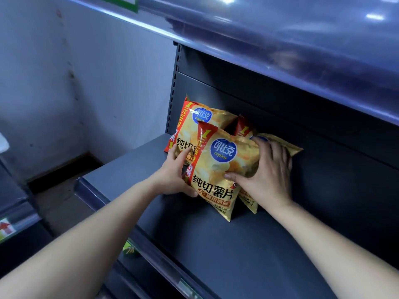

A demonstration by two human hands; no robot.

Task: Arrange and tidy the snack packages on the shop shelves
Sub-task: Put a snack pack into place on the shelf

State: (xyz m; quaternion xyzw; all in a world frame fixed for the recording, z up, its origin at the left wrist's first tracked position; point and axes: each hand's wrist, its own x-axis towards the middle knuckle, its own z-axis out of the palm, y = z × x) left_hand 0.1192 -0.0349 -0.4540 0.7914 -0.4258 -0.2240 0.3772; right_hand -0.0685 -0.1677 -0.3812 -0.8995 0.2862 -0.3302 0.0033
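Three yellow-and-red chip bags stand at the left end of a dark grey shelf (216, 244). The front chip bag (222, 167) stands upright between my hands. My left hand (174, 173) grips its left edge, thumb on the front. My right hand (267, 171) grips its right side, thumb across the front and fingers spread over the right chip bag (280, 143) behind it. The back-left chip bag (194, 128) leans against the shelf's back panel.
The shelf above (280, 50) overhangs the bags closely. A pale wall (86, 83) lies to the left of the shelving upright (172, 93). A lower shelf edge with a green label (129, 249) shows below. Bare shelf runs to the right of the bags.
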